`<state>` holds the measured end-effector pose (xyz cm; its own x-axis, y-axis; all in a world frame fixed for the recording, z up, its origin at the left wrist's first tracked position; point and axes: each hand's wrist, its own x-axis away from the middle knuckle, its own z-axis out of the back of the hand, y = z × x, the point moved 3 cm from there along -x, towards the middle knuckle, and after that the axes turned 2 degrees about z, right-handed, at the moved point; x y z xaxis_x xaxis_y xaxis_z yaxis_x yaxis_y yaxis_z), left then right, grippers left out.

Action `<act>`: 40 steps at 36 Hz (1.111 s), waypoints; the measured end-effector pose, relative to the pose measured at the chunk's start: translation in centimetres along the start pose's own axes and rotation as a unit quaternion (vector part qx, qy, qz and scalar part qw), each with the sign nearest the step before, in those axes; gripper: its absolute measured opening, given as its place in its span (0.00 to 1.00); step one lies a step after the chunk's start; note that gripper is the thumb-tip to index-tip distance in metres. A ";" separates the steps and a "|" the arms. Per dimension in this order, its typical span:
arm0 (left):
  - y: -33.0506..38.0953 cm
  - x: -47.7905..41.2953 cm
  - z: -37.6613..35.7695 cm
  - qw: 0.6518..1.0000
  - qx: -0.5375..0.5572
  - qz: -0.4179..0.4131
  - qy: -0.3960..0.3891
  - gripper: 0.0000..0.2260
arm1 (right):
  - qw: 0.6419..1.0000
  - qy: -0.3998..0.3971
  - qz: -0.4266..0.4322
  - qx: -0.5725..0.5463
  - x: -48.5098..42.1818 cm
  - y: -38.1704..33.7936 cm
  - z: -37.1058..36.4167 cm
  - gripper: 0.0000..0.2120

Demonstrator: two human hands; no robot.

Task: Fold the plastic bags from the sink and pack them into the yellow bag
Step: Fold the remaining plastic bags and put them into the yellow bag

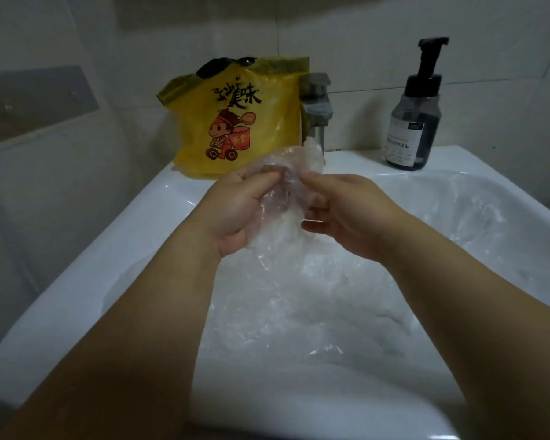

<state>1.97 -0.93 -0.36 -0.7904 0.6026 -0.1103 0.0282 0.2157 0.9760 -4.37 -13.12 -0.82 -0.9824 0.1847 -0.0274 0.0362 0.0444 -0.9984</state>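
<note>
While I gather the thin clear plastic bag (283,198) above the white ceramic sink (159,198), my left hand (235,211) and right hand (340,211) both pinch its crumpled top. I should smooth it flat, squeeze air out, then crease it. More clear bags (331,296) fill the basin; the printed yellow bag (235,122) waits at twelve o'clock.

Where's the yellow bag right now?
The yellow bag stands on the sink ledge at back left, just left of the tap.
</note>
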 end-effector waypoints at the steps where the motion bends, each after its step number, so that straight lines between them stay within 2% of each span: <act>1: -0.1 0.0 0.0 1.000 -0.005 0.000 -0.004 0.09 | 1.000 0.009 0.000 0.010 0.0 0.1 0.1 0.15; 4: -0.1 0.1 -0.1 1.000 -0.010 -0.001 -0.001 0.09 | 1.000 0.017 0.013 -0.012 -0.3 0.1 0.3 0.13; 7: -0.1 0.0 0.0 0.999 -0.021 -0.017 0.022 0.08 | 0.989 0.025 0.039 -0.137 -0.3 -0.6 0.5 0.19; 11: -0.5 -0.3 0.1 0.995 -0.074 -0.031 0.055 0.09 | 0.973 0.028 0.038 -0.224 -0.1 -1.1 0.6 0.18; 16: -0.2 0.0 0.3 0.984 -0.128 -0.063 0.102 0.10 | 0.981 -0.098 -0.029 -0.167 0.5 -0.9 -0.2 0.08; 20: -0.1 0.1 0.4 0.985 -0.121 -0.058 0.109 0.09 | 0.978 -0.043 -0.041 -0.199 0.3 -1.1 0.0 0.11; 23: 0.0 0.1 0.5 0.983 -0.126 -0.056 0.122 0.05 | 0.971 0.014 -0.012 -0.238 0.1 -1.4 0.5 0.13; 26: 0.2 0.1 0.6 0.981 -0.127 -0.047 0.141 0.03 | 0.986 0.066 0.044 -0.144 0.1 -1.4 1.4 0.18; 29: 0.4 0.1 1.1 0.975 -0.132 -0.038 0.173 0.03 | 0.992 0.080 0.072 -0.068 0.0 -1.2 1.7 0.24; 33: 0.6 0.4 0.9 0.983 -0.116 -0.024 0.139 0.03 | 0.992 0.080 0.099 -0.024 -0.1 -0.9 1.7 0.32; 35: 0.5 0.4 0.8 0.985 -0.116 -0.008 0.125 0.07 | 0.990 0.084 0.110 0.013 -0.1 -0.7 1.6 0.34; 37: 0.4 0.4 0.6 0.986 -0.132 -0.001 0.101 0.13 | 0.987 0.089 0.116 0.059 -0.1 -0.7 1.4 0.33; 40: 0.5 0.8 0.1 0.988 -0.131 0.008 0.075 0.18 | 0.985 0.087 0.105 0.103 -0.1 -0.7 1.3 0.24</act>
<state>1.43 -0.34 -0.02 -0.8737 0.4792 -0.0842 -0.1025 -0.0122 0.9947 -4.55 -14.43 -0.23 -0.9102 0.3353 -0.2433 0.1798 -0.2094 -0.9612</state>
